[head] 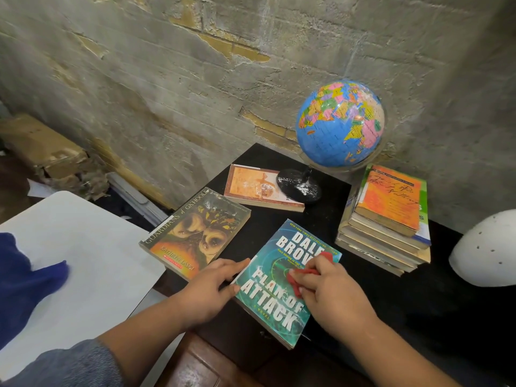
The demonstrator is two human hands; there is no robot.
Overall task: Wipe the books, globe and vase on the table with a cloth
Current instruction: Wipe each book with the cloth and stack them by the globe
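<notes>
Teal book (268, 303): paperback, "Plan of Attack", lying flat and face up at the near edge of the black tabletop (418, 303); white streaks on the cover.
Red cloth (305, 272): bunched on the middle of the teal cover.
Right hand (332, 297): grip curled round the red cloth, holding it down on the cover.
Left hand (212, 286): grip spread, fingers straight, touching the book's left edge.
Owl book (195, 233): flat, just left of the teal book, pale specks near its top.
Orange book (251, 185): flat, further back, whitish smear on the cover; the globe's base rests on its right end.
Globe (339, 122): blue, multicoloured countries, tilted on a black base (300, 185) speckled white.
Book stack (388, 216): right of the globe, orange cover on top.
White rounded object (485, 250): right edge, small holes in it.
</notes>
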